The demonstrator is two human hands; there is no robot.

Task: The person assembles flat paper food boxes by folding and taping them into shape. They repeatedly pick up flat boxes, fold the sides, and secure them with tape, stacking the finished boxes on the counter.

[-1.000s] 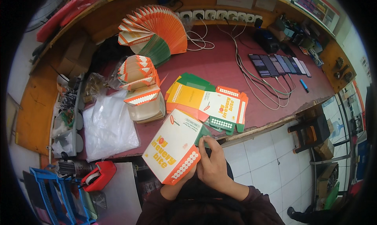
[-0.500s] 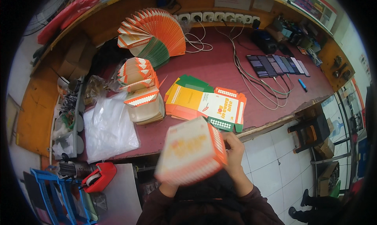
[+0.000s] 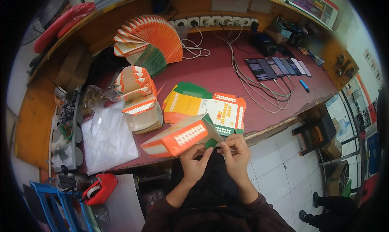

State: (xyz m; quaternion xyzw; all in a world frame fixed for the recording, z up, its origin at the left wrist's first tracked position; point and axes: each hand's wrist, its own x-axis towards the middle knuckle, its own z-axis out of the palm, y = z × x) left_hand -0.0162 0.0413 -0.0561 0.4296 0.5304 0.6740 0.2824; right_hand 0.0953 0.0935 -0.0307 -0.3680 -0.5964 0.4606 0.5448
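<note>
Beyond the fingers (image 3: 239, 145) and to their right: a row of phones (image 3: 269, 68), pale cables (image 3: 232, 57) and a blue marker (image 3: 304, 86) on the desk (image 3: 219, 74); farther beyond them, wall sockets (image 3: 204, 21); well left of the fingers, a red tape dispenser (image 3: 107, 186) just beside a blue rack (image 3: 44, 187); right of them, a black stool (image 3: 320, 122)

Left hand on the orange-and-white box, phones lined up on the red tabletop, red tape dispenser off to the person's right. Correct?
Wrong side: the head view shows the red tape dispenser to the person's left. Left hand on the orange-and-white box and phones on the red tabletop stand.
</note>
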